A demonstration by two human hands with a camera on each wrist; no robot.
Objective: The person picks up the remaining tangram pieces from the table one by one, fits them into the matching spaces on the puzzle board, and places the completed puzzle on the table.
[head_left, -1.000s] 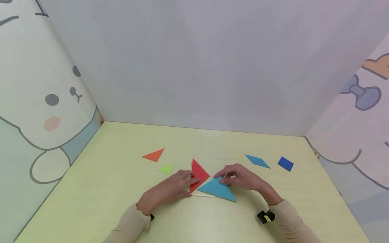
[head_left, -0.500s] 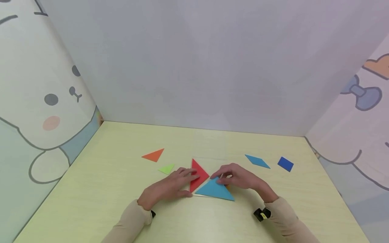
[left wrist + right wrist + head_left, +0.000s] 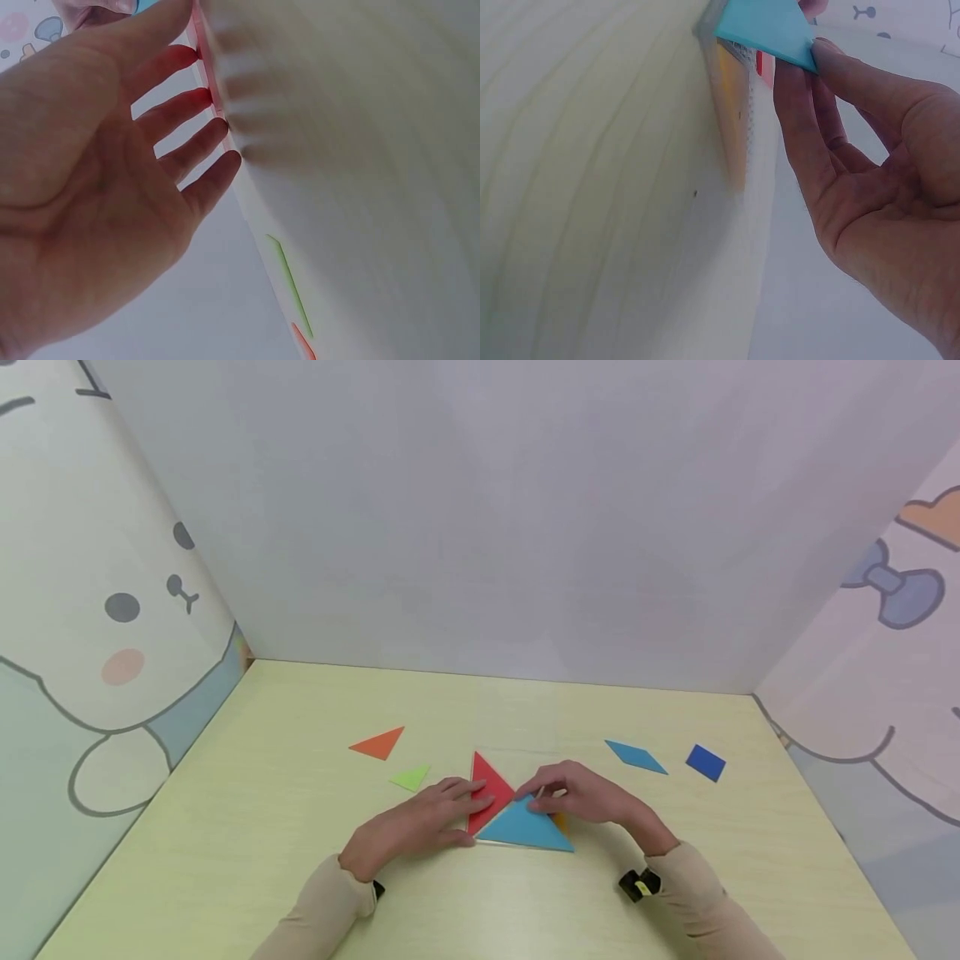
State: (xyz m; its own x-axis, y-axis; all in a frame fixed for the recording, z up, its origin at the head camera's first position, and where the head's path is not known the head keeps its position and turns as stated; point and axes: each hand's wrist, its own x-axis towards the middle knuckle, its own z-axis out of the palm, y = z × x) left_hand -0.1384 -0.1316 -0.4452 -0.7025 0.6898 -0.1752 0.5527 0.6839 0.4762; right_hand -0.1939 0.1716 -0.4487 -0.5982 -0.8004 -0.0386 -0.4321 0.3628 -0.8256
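Observation:
My left hand [image 3: 420,818] lies with its fingers extended over a red triangular tile [image 3: 502,793]; in the left wrist view the fingertips touch the red edge [image 3: 210,79]. Between thumb and fingers, my right hand [image 3: 588,792] pinches the top corner of a light blue triangular tile [image 3: 525,829]. The right wrist view shows this blue tile [image 3: 769,26] slightly raised and tilted above a yellow-orange piece [image 3: 731,97]. Most of that piece is hidden by the blue tile and hand in the head view. A clear frame's pale edge [image 3: 486,843] shows below the red and blue tiles.
An orange triangle [image 3: 381,743] and a lime green triangle [image 3: 411,778] lie to the left. On the right are a blue parallelogram [image 3: 636,757] and a dark blue square [image 3: 706,762]. A transparent sheet [image 3: 517,714] lies behind, near the back wall [image 3: 495,527].
My right hand has moved the light blue triangle left and slightly up, bringing it against the red tile's edge. More of the yellow-orange piece now shows. My left hand stays nearly still.

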